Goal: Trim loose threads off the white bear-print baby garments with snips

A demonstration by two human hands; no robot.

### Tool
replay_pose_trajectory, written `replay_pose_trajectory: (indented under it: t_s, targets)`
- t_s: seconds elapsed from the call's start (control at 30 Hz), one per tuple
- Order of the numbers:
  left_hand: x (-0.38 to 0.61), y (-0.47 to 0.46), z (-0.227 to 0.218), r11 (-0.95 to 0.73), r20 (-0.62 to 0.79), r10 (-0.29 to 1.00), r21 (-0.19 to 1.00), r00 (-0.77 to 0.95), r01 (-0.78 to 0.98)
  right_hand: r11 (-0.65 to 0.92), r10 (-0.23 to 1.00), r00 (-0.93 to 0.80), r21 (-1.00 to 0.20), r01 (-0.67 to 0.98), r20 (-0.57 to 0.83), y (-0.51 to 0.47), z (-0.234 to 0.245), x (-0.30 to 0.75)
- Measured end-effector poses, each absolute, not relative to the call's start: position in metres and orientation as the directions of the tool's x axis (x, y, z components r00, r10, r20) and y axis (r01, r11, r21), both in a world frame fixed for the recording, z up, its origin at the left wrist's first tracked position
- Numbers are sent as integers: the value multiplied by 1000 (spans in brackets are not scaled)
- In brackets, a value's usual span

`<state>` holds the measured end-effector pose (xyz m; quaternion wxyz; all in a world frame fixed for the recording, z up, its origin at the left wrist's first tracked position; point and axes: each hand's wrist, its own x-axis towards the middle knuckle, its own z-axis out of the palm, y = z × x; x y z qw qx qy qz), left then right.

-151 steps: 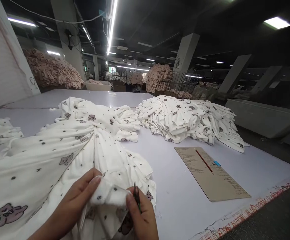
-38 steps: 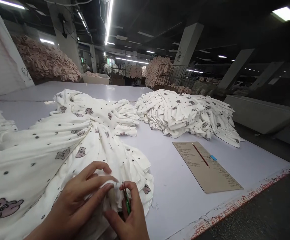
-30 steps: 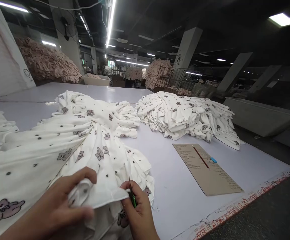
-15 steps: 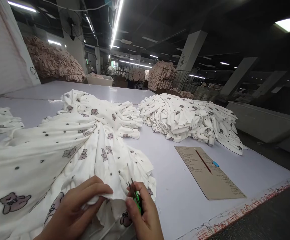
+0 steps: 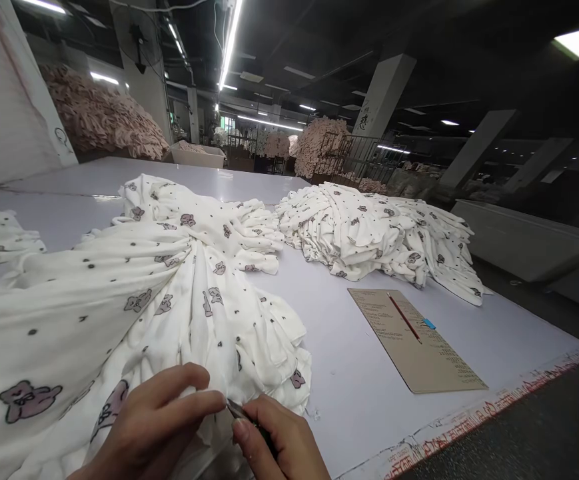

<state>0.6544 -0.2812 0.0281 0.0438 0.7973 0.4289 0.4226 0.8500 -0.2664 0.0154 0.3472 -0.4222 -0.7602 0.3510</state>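
White fabric [image 5: 169, 320] with a bear-and-dot print lies bunched across the table in front of me. My left hand [image 5: 164, 417] pinches an edge of it between thumb and fingers. In my right hand [image 5: 279, 437] is a pair of thread snips [image 5: 242, 413], closed round by the fingers, with the blades pointing left. Their tips meet the fabric edge right beside my left fingertips. The handle of the snips is mostly hidden by my fingers.
A heap of the same printed fabric [image 5: 354, 230] lies farther back on the white table [image 5: 334, 360]. To the right is a brown board [image 5: 419, 353] with handwriting, a pencil [image 5: 404, 317] and a blue clip [image 5: 428, 324]. A pale bin [image 5: 529, 240] stands beyond the table's right edge.
My right hand has moved left and down, bringing the snips from beside the fabric to its edge at my left fingertips. The blades, apart before, now look nearly closed.
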Motion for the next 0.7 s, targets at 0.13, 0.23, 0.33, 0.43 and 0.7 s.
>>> replay_pose_trajectory:
  t_s: [0.13, 0.23, 0.33, 0.43, 0.7]
  targets:
    - [655, -283, 24, -611, 616, 750, 506, 240, 609, 397, 881, -414, -834, 382, 230, -266, 17, 850]
    - [656, -284, 21, -605, 615, 760, 550, 211, 575, 372, 885, -420, -849, 376, 202, -266, 17, 850]
    - [657, -284, 21, -609, 629, 752, 550, 196, 571, 328, 890, -430, -865, 379, 148, -266, 15, 851]
    - [658, -284, 21, -605, 639, 747, 536, 184, 589, 304, 897, -425, -872, 384, 126, -267, 14, 851]
    - [660, -285, 24, -597, 624, 764, 588, 162, 546, 322, 885, -434, -895, 308, 169, -266, 11, 848]
